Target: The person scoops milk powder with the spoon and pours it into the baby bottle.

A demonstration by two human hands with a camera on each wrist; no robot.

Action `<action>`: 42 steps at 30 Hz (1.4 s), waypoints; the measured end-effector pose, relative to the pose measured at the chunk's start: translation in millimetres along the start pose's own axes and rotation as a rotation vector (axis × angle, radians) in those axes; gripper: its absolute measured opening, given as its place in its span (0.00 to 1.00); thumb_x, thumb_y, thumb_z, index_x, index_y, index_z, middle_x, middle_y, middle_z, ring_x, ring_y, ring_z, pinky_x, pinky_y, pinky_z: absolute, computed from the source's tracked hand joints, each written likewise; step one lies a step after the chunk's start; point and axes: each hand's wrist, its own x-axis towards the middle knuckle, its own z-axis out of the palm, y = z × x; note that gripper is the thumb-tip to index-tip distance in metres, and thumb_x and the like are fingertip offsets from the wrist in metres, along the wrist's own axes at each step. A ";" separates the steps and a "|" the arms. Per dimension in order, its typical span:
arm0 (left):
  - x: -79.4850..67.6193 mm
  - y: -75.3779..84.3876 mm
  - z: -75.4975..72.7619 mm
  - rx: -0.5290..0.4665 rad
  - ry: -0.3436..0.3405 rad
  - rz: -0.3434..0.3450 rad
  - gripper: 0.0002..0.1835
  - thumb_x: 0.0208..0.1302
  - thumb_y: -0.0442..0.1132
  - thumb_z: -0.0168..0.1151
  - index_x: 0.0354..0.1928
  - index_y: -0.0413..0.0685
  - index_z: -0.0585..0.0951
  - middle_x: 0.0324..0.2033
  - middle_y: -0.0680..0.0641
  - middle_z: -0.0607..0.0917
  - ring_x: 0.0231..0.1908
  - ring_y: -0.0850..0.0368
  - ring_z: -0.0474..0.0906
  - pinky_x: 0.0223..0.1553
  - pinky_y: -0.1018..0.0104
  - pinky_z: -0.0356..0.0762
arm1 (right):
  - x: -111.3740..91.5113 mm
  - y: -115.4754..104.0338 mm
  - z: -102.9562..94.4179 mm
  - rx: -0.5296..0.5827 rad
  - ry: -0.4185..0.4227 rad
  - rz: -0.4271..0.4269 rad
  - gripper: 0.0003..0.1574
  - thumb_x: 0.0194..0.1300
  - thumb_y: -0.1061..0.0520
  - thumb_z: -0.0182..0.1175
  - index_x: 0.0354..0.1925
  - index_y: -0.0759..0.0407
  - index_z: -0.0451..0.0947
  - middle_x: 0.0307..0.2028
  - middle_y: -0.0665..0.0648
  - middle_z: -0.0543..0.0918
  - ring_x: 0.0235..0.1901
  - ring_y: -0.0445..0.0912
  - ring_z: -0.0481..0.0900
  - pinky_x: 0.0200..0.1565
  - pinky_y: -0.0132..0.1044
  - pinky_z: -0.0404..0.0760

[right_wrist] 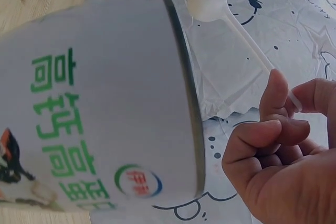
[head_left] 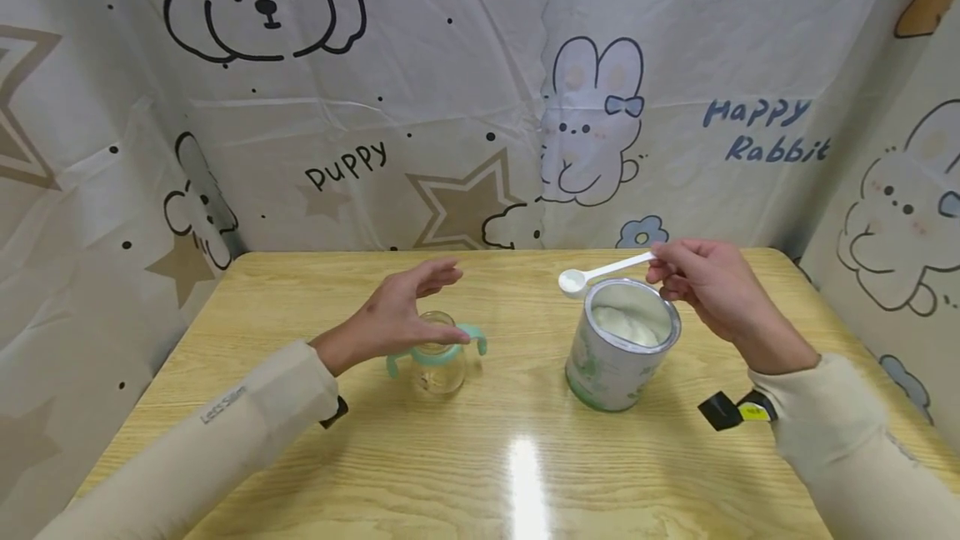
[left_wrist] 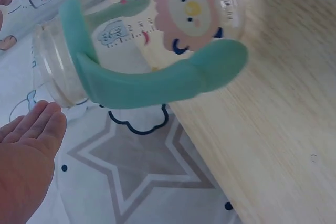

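My right hand (head_left: 708, 294) pinches the handle end of a white measuring scoop (head_left: 618, 264). The scoop's bowl, with white powder in it, hangs just left of and above the rim of an open milk powder can (head_left: 611, 369). Pale powder (head_left: 628, 325) shows inside that can. My left hand (head_left: 393, 315) is at the neck of a clear baby bottle (head_left: 438, 375) with mint-green handles, fingers extended and thumb apart. Whether it touches the bottle I cannot tell. The bottle stands upright without a lid; the left wrist view shows a cartoon print (left_wrist: 189, 14) on its side.
Both containers stand on a light wood table (head_left: 495, 482), the bottle left of the can. A printed cloth (head_left: 450, 107) hangs behind the table and along both sides.
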 end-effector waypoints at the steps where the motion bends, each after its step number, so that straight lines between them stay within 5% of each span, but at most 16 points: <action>1: -1.4 -1.5 -0.6 -0.003 0.002 -0.001 0.50 0.49 0.42 0.82 0.72 0.41 0.65 0.66 0.42 0.75 0.66 0.46 0.70 0.68 0.54 0.68 | 0.4 -0.1 1.1 -0.004 0.000 0.002 0.16 0.76 0.59 0.54 0.30 0.56 0.82 0.25 0.51 0.82 0.24 0.40 0.73 0.26 0.27 0.78; 15: -19.1 -21.2 0.1 -0.024 0.008 -0.068 0.51 0.48 0.44 0.82 0.72 0.39 0.65 0.65 0.39 0.75 0.66 0.40 0.69 0.67 0.45 0.67 | 5.8 -2.2 22.4 0.087 -0.001 0.032 0.18 0.75 0.60 0.54 0.27 0.58 0.82 0.23 0.52 0.83 0.23 0.39 0.75 0.24 0.26 0.76; 30: -27.1 -37.9 10.4 -0.012 0.026 -0.089 0.49 0.49 0.43 0.82 0.71 0.37 0.66 0.63 0.39 0.76 0.65 0.39 0.70 0.66 0.43 0.69 | 9.9 -4.0 42.8 0.062 0.002 0.046 0.19 0.74 0.61 0.53 0.25 0.58 0.81 0.22 0.51 0.82 0.21 0.39 0.72 0.24 0.25 0.74; 42: -31.3 -45.2 18.1 -0.014 0.048 -0.033 0.49 0.46 0.41 0.83 0.68 0.35 0.67 0.58 0.39 0.80 0.59 0.41 0.77 0.61 0.44 0.74 | 12.1 -3.6 57.5 0.096 0.000 0.039 0.19 0.73 0.64 0.52 0.25 0.58 0.80 0.21 0.51 0.83 0.19 0.38 0.70 0.22 0.25 0.71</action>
